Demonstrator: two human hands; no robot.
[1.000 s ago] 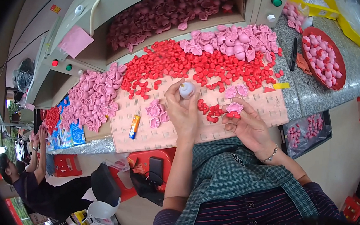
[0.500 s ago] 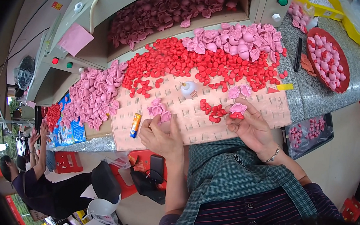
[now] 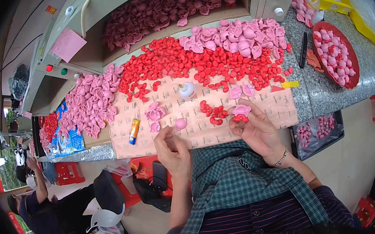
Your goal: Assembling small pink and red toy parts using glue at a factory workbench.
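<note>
My right hand [image 3: 259, 132] holds up a pink frilled shell-shaped piece [image 3: 241, 110] with a small red piece [image 3: 240, 118] at its lower edge, pinched between thumb and fingers. The fingers of my left hand [image 3: 173, 153] are curled in, and a smooth rounded pink piece [image 3: 181, 124] is at their tips; the exact contact is hard to see. Left of that hand lies a small cluster of pink pieces [image 3: 155, 112]. Several loose red pieces [image 3: 215, 114] lie beside my right hand. Two pink pieces [image 3: 241, 91] rest just beyond it.
A white squeeze bottle [image 3: 186, 91] and an orange-and-blue tube [image 3: 134, 132] are on the patterned pink mat [image 3: 199, 136]. Behind spread heaps of red pieces [image 3: 170, 62] and pink pieces [image 3: 241, 38]. A red bowl [image 3: 355, 79] sits far right. Another person [image 3: 45, 207] is at left.
My left hand has shifted right, away from the pink cluster, and the rounded pink piece is now apart from it at my fingertips. My right hand keeps its hold; the view has shifted slightly.
</note>
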